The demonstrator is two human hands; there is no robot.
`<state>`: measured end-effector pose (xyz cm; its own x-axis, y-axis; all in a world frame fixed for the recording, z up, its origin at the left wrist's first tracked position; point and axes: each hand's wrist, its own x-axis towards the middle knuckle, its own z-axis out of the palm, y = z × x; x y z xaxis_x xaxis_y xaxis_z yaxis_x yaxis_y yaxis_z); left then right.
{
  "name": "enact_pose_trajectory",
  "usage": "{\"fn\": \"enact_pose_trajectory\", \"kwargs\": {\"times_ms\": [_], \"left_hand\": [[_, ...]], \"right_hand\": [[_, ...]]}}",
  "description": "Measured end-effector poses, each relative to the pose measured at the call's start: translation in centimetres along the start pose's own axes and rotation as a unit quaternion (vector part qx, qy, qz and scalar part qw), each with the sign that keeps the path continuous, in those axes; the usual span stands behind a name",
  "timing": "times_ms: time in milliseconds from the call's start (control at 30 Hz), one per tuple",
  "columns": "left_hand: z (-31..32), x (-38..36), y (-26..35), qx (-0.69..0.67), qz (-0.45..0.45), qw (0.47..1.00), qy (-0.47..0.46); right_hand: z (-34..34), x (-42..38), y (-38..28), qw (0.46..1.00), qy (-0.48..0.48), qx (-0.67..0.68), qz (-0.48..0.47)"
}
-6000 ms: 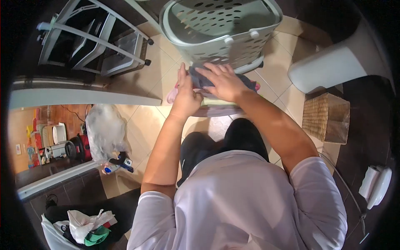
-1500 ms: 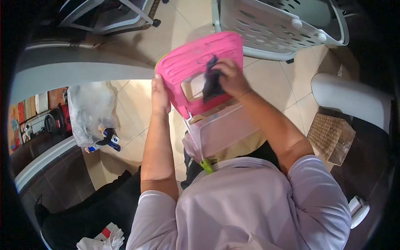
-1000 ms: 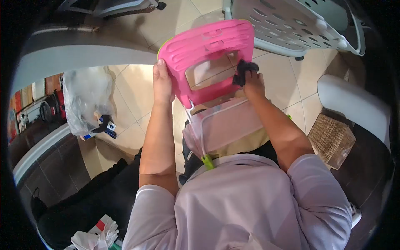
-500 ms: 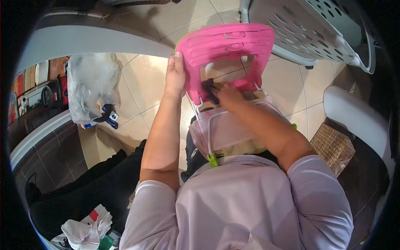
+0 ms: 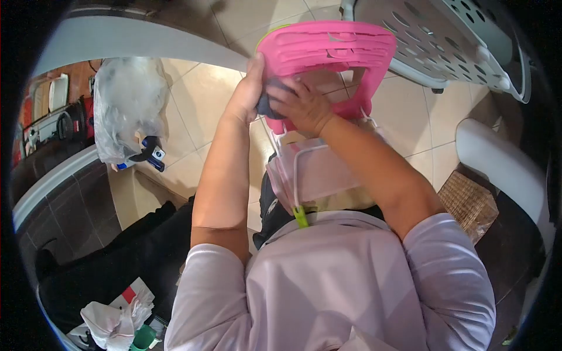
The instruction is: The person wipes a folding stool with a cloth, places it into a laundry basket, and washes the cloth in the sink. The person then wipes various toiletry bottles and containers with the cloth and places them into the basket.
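Observation:
A pink plastic frame (image 5: 357, 50) with a large opening is held upright before me. Thin white metal tubes (image 5: 297, 175) join its lower edge, with a pale pink sheet (image 5: 336, 167) between them and a green end piece (image 5: 300, 216) at the bottom. My left hand (image 5: 246, 93) grips the frame's left edge, thumb up along it. In my right hand (image 5: 304, 105) is a dark grey cloth (image 5: 270, 102), pressed on the frame's left side just beside my left hand. The right fingers are slightly blurred.
At the left hangs a clear plastic bag (image 5: 129, 111), with small blue-and-white items (image 5: 153, 157) by it. A grey perforated plastic basket (image 5: 427, 41) stands at upper right. The woven box (image 5: 468, 199) lies at right. Crumpled white paper (image 5: 111, 322) is at lower left.
My right hand has moved left and up with the cloth, from the opening's lower edge to the frame's left side. The pink frame has shifted slightly up and right in view.

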<state>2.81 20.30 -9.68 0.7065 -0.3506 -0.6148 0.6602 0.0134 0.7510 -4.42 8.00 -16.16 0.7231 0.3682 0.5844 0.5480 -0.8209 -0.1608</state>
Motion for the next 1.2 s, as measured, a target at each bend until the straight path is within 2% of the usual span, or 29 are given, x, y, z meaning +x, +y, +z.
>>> {"fn": "enact_pose_trajectory", "kwargs": {"times_ms": [67,100,133,200,233,267,333,367,467,600,667,700,733,800,833,867,933,1067,1133,1200], "left_hand": [[-0.2,0.2,-0.4,0.007,0.026,1.0,-0.009],[-0.3,0.3,-0.4,0.061,0.05,0.997,0.005],[-0.4,0.4,-0.5,0.115,0.074,0.99,0.019],[-0.5,0.6,-0.8,0.095,0.074,0.992,0.035],[-0.4,0.2,-0.7,0.077,0.071,0.994,0.044],[-0.2,-0.2,-0.5,0.062,0.068,0.995,0.049],[0.3,-0.8,0.4,0.059,0.067,0.996,0.011],[0.5,-1.1,0.6,0.053,0.061,0.996,-0.022],[1.0,-1.0,0.9,0.089,0.078,0.993,-0.012],[-1.4,0.7,-0.3,0.119,0.041,0.992,0.017],[-0.5,-1.0,1.2,0.025,-0.024,0.998,-0.043],[-0.8,-0.7,1.0,0.023,-0.005,0.999,-0.041],[-1.0,-0.3,1.0,0.022,0.0,0.999,-0.042],[-1.4,0.1,1.1,0.03,0.006,0.997,-0.071],[-1.5,0.2,1.1,0.03,0.009,0.997,-0.071],[-1.5,0.3,0.9,0.015,0.019,0.998,-0.059],[-1.4,0.3,0.7,0.003,0.027,0.998,-0.052],[-1.0,-0.4,0.8,-0.033,-0.035,0.997,-0.064],[-1.2,-0.3,0.3,0.051,0.059,0.993,-0.088],[-1.5,0.2,0.1,0.065,0.064,0.992,-0.087]], "right_hand": [[0.7,-2.0,-0.7,0.992,-0.113,-0.017,-0.055],[1.1,-3.1,-1.2,0.975,-0.203,0.049,-0.073],[1.3,-3.7,-1.4,0.975,-0.203,0.048,-0.075],[1.6,-4.5,-1.6,0.964,-0.224,0.124,-0.064],[0.4,-2.8,-1.5,0.941,-0.298,0.152,-0.06],[0.2,-1.8,-1.7,0.942,-0.296,0.15,-0.059],[-0.2,0.7,-1.9,0.979,-0.146,0.13,-0.061],[-0.9,1.8,-2.3,0.98,-0.165,0.101,-0.037],[-0.1,-1.2,-2.4,0.982,-0.172,0.05,-0.065],[-0.1,-1.2,-1.7,0.981,-0.156,0.086,-0.078],[-1.9,3.1,-0.9,0.993,-0.05,0.005,-0.107],[-3.9,5.3,-0.3,0.968,-0.226,0.033,-0.101],[-4.4,5.8,0.3,0.968,-0.225,0.03,-0.103],[-5.4,6.6,1.5,0.979,-0.183,-0.024,-0.091],[-6.4,6.9,2.2,0.993,-0.114,-0.012,-0.04],[-6.7,7.2,2.3,0.993,-0.114,-0.012,-0.041],[-7.2,7.2,2.4,0.997,-0.057,-0.046,0.037],[-6.5,3.9,2.9,0.996,-0.088,0.021,0.014],[-7.1,1.1,4.7,0.994,-0.106,-0.031,0.028],[-7.8,-0.4,6.5,0.994,-0.025,-0.025,0.105]]}}
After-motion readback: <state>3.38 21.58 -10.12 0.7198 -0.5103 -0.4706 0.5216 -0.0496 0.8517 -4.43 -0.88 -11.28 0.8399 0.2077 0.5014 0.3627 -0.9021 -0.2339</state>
